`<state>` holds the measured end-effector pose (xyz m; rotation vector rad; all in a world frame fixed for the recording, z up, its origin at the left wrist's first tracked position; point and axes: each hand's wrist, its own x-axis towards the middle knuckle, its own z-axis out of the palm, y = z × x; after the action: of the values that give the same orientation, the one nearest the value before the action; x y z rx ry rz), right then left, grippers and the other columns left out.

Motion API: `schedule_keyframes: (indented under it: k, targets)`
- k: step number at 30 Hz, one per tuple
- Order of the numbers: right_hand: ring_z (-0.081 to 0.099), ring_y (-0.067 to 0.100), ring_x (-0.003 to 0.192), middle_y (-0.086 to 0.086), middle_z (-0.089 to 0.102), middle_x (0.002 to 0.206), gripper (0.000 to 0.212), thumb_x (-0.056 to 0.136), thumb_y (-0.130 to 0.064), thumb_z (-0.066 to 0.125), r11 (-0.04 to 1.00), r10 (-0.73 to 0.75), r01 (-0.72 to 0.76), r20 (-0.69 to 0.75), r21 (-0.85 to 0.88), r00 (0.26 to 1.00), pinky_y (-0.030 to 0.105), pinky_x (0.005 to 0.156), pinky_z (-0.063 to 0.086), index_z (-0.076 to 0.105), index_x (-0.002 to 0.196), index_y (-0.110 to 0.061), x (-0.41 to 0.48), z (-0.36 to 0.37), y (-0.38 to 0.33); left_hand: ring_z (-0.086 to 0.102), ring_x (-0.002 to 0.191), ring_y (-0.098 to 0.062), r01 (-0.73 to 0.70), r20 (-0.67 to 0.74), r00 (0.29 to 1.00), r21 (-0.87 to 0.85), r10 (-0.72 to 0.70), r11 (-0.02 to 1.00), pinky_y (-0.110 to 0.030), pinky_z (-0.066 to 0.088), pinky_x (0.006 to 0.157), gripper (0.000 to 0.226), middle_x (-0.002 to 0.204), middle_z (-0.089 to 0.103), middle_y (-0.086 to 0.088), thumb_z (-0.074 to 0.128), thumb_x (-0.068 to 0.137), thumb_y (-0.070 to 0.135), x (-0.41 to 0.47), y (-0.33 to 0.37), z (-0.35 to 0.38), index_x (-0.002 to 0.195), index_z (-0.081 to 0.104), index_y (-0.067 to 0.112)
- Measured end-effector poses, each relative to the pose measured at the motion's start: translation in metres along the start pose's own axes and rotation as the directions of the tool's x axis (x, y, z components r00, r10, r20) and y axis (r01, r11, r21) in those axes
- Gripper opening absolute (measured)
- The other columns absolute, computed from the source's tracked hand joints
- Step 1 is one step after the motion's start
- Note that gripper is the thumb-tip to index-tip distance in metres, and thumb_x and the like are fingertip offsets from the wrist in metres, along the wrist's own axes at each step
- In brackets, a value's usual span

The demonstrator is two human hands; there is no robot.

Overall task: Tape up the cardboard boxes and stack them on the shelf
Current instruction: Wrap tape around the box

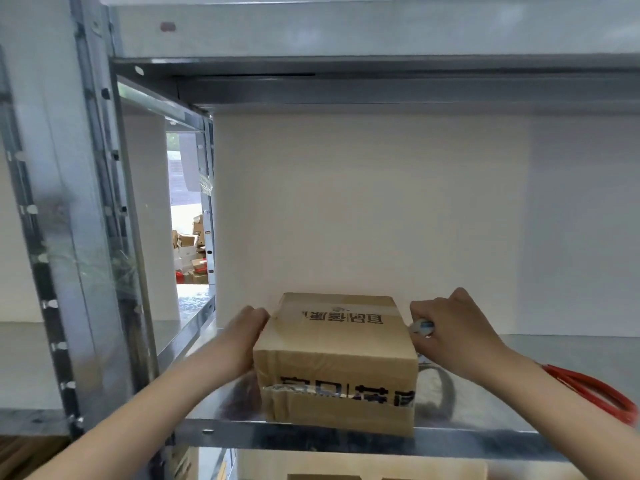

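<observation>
While the taped cardboard box (337,344) sits on the metal shelf (457,417), just behind its front lip, our left hand (247,336) presses its left side, grip apart, and our right hand (450,327), at the right side, has its grip curled round a small white-and-blue object (423,328). We judge an even push from both sides would seat it squarely, clear of the red hose (588,389) coiled to the right. Beyond stand a white wall (381,202) and, far left, loose cartons (188,251).

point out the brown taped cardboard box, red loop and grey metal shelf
brown taped cardboard box (337,341): head view, top face
red loop (585,388): head view, its band
grey metal shelf (485,414): head view, bare top
</observation>
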<state>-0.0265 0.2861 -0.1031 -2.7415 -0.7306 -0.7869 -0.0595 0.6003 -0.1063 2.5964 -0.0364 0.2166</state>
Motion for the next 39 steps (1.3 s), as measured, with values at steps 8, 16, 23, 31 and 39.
schedule_keyframes:
  k: [8,16,23,31,39]
  targets:
    - [0.041,0.019,0.056,0.0,0.049,0.057,0.052,0.071,-0.067,0.016,1.0,0.013,-0.012,0.045,-0.024,0.999,0.025,0.088,0.032,0.037,0.062,-0.021,0.003,-0.003,-0.003,0.046,0.132,-0.008,-0.362,0.212,0.907,-0.052,0.365,0.931,-0.032,0.036,0.109,0.061,0.145,0.051,0.014,0.029,0.097,0.068,0.018,0.113,-0.02,0.141,0.05,0.03]
    - [0.049,0.013,0.066,-0.004,0.053,0.067,0.043,0.101,-0.049,0.036,0.999,-0.011,0.011,0.018,-0.032,1.0,0.032,0.082,0.028,0.045,0.071,-0.021,-0.001,-0.003,0.003,0.016,0.149,-0.014,-0.382,0.338,0.875,0.044,0.346,0.923,-0.046,0.016,0.121,0.091,0.158,0.023,0.013,0.019,0.079,0.091,0.022,0.116,0.006,0.153,0.026,0.039]
    - [0.05,0.02,0.081,0.004,0.058,0.084,0.03,0.101,-0.027,0.028,0.986,0.118,-0.139,0.201,0.09,0.972,0.034,0.095,0.032,0.049,0.084,-0.015,0.0,-0.016,0.004,-0.009,0.154,-0.018,-0.466,0.618,0.757,0.284,0.212,0.838,-0.05,0.005,0.124,0.107,0.167,-0.011,0.014,0.046,0.071,0.092,0.006,0.131,-0.005,0.152,-0.01,0.051]
    - [0.054,0.008,0.075,-0.01,0.064,0.076,0.022,0.098,-0.019,0.056,0.683,0.207,-0.26,0.16,0.683,0.965,0.013,0.068,0.039,0.068,0.079,-0.017,0.013,-0.068,0.014,0.029,0.139,-0.005,-0.593,0.268,0.76,-0.088,0.592,0.801,-0.037,0.031,0.117,0.092,0.15,0.028,0.024,0.08,0.067,0.064,-0.002,0.127,-0.027,0.139,0.023,0.064]
    - [0.063,0.023,0.071,0.005,0.062,0.065,0.041,0.1,-0.034,0.055,0.349,0.361,0.022,-0.156,0.937,0.92,0.033,0.084,0.048,0.068,0.074,-0.005,0.059,-0.077,-0.013,0.058,0.123,-0.008,-0.554,-0.312,0.826,-0.6,0.47,0.576,-0.037,0.052,0.101,0.087,0.137,0.057,0.015,0.071,0.066,0.068,-0.013,0.084,0.011,0.143,0.043,0.039]
